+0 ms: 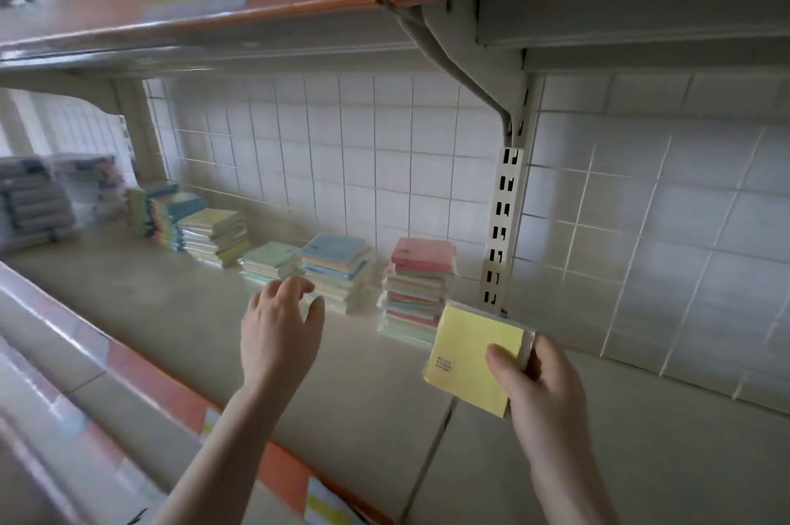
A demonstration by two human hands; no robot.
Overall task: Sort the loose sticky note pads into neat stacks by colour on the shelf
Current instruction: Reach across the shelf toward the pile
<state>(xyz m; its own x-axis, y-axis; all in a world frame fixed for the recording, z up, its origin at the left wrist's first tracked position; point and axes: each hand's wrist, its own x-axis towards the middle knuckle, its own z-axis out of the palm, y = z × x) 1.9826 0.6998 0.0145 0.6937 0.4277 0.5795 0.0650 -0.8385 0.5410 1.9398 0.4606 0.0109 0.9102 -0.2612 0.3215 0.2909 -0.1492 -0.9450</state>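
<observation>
Right hand (pixel 540 379) pinches a light, stiff yellow pad (pixel 472 358) by its edge, left hand (pixel 278 332) spread open near the stacks (pixel 337 268) on the shelf (pixel 171 310).

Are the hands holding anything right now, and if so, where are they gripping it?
The right hand pinches a yellow sticky note pad by its right edge, thumb on the top face. The left hand holds nothing; its fingers are spread, reaching toward the stacks.

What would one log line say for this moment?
right hand: grips square yellow sticky note pad | left hand: open, reaching toward blue-topped pad stack
</observation>
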